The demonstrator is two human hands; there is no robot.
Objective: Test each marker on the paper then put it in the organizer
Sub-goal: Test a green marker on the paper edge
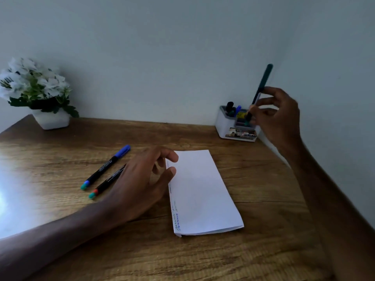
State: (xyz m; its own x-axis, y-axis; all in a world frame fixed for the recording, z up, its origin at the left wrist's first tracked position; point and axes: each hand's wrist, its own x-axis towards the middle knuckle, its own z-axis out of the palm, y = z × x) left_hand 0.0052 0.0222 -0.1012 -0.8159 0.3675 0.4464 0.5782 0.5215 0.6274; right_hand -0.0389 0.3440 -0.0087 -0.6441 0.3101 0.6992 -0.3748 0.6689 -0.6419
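A folded white paper (200,191) lies on the wooden desk with scribbles along its left edge. My left hand (140,183) hovers at the paper's upper left edge, fingers apart, holding nothing. Left of it lie two black markers: one with a blue cap (107,166), one with a red band near its end (105,183), partly hidden by my hand. My right hand (278,116) holds a dark green marker (261,88) nearly upright, its lower end just over the white organizer (225,126) at the back right corner. Several markers stand in the organizer.
A white pot of white flowers (36,92) stands at the desk's back left. Walls close off the back and right sides of the desk (263,199). Bright glare covers the desk's left part.
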